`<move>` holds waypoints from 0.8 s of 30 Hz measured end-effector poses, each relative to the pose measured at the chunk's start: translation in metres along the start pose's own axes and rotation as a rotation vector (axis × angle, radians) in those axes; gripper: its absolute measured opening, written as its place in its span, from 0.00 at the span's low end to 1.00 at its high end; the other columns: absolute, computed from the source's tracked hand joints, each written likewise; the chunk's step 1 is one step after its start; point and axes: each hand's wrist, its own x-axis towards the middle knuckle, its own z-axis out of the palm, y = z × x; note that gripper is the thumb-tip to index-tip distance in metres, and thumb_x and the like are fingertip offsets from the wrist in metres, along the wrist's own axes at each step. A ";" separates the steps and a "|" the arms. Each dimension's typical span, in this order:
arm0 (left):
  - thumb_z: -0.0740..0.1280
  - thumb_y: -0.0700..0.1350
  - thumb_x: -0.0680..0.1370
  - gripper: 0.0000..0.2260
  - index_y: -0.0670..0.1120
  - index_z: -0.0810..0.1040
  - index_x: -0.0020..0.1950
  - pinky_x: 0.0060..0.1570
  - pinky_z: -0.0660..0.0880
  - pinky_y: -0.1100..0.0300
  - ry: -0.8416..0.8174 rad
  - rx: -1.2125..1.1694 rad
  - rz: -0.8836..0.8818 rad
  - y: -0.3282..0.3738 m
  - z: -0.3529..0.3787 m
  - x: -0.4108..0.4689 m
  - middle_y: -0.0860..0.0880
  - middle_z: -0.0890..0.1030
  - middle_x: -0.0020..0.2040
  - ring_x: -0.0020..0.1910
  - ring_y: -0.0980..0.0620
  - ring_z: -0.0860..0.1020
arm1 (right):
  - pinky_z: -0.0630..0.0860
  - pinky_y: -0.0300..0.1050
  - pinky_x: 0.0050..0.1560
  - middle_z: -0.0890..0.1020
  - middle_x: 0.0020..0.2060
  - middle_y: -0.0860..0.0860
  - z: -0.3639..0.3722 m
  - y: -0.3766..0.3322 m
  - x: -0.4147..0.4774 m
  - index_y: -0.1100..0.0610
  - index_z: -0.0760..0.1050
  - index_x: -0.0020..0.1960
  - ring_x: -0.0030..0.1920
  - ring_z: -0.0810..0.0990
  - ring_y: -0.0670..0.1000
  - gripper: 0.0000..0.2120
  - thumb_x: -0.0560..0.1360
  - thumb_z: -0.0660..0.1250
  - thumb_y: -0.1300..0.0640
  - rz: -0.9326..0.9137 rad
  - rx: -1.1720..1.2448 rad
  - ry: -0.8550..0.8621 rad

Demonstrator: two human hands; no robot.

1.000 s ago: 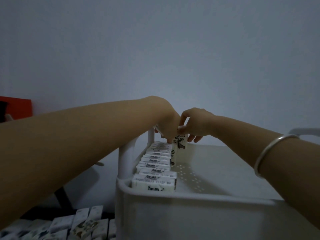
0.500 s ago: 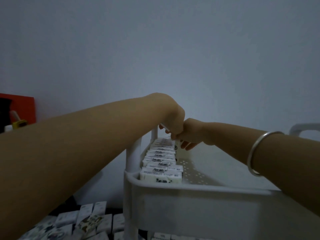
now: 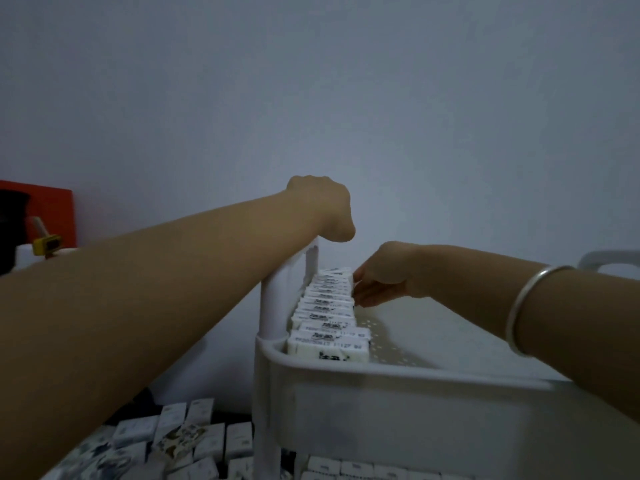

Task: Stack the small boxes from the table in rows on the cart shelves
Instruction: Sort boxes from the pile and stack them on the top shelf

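A row of small white boxes (image 3: 327, 315) with black print stands along the left side of the white cart's top shelf (image 3: 398, 372). My right hand (image 3: 379, 277) lies beside the far end of that row, fingers straight, fingertips touching the boxes' right ends. My left hand (image 3: 323, 209) hovers above the far left post, bent down at the wrist; its fingers are hidden behind it. More small boxes (image 3: 180, 438) lie on the table at the lower left, and others show on the lower shelf (image 3: 363, 467).
The shelf's perforated floor (image 3: 433, 334) lies bare right of the row. White cart posts (image 3: 275, 306) rise at the near and far left corners. A cart handle (image 3: 609, 261) shows at far right. A red board (image 3: 48, 209) and bottles stand at far left against the wall.
The hands have parted: my left hand rose above the post, my right hand dropped beside the row with fingers straightened. The box held upright between them a second ago is out of sight.
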 end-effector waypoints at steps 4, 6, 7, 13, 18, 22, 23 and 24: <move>0.63 0.47 0.73 0.11 0.47 0.67 0.33 0.37 0.64 0.58 0.033 -0.093 -0.007 -0.003 -0.002 -0.002 0.49 0.71 0.34 0.31 0.52 0.67 | 0.80 0.51 0.53 0.81 0.55 0.65 0.002 0.002 -0.004 0.70 0.72 0.62 0.48 0.82 0.56 0.13 0.80 0.55 0.70 0.049 -0.147 -0.038; 0.64 0.46 0.73 0.11 0.47 0.67 0.33 0.37 0.65 0.59 0.056 -0.109 -0.009 -0.003 -0.003 -0.004 0.49 0.70 0.34 0.30 0.52 0.67 | 0.79 0.52 0.57 0.81 0.56 0.63 0.009 0.003 -0.003 0.70 0.72 0.62 0.51 0.82 0.56 0.14 0.79 0.55 0.71 0.061 -0.246 -0.064; 0.64 0.46 0.73 0.11 0.47 0.67 0.32 0.37 0.65 0.59 0.063 -0.108 -0.005 -0.003 -0.003 -0.004 0.49 0.70 0.34 0.30 0.52 0.67 | 0.78 0.52 0.58 0.81 0.56 0.63 0.011 0.004 -0.002 0.69 0.73 0.61 0.53 0.82 0.56 0.14 0.79 0.55 0.72 0.057 -0.259 -0.074; 0.63 0.46 0.73 0.11 0.47 0.66 0.32 0.40 0.67 0.58 0.043 -0.108 -0.003 -0.001 -0.002 -0.002 0.50 0.70 0.33 0.33 0.50 0.68 | 0.76 0.46 0.57 0.80 0.60 0.54 0.007 0.009 -0.002 0.61 0.77 0.56 0.54 0.78 0.50 0.12 0.76 0.63 0.71 0.063 -0.399 -0.148; 0.61 0.51 0.76 0.12 0.46 0.70 0.35 0.41 0.67 0.57 0.003 -0.142 -0.013 -0.003 0.000 0.001 0.49 0.74 0.38 0.39 0.48 0.72 | 0.69 0.49 0.67 0.73 0.68 0.52 0.007 0.012 -0.005 0.60 0.71 0.67 0.68 0.69 0.52 0.21 0.76 0.61 0.72 0.066 -0.419 -0.224; 0.49 0.56 0.80 0.23 0.43 0.75 0.59 0.50 0.66 0.53 0.005 -0.265 -0.016 -0.004 -0.004 0.000 0.43 0.77 0.57 0.54 0.43 0.73 | 0.74 0.52 0.65 0.73 0.67 0.55 0.017 0.005 -0.009 0.61 0.69 0.69 0.66 0.73 0.54 0.18 0.80 0.58 0.65 0.035 -0.662 -0.152; 0.49 0.54 0.80 0.23 0.43 0.74 0.63 0.50 0.65 0.53 0.016 -0.285 -0.018 -0.004 -0.006 -0.002 0.41 0.76 0.62 0.57 0.41 0.73 | 0.75 0.52 0.63 0.73 0.67 0.57 0.019 0.002 -0.010 0.62 0.68 0.70 0.65 0.74 0.55 0.18 0.81 0.57 0.63 0.016 -0.768 -0.112; 0.50 0.53 0.79 0.22 0.43 0.73 0.64 0.49 0.65 0.54 0.025 -0.313 -0.019 -0.004 -0.007 -0.003 0.41 0.75 0.64 0.58 0.41 0.73 | 0.77 0.51 0.61 0.74 0.65 0.59 0.020 -0.001 -0.010 0.63 0.68 0.70 0.63 0.76 0.56 0.18 0.81 0.56 0.62 -0.006 -0.849 -0.081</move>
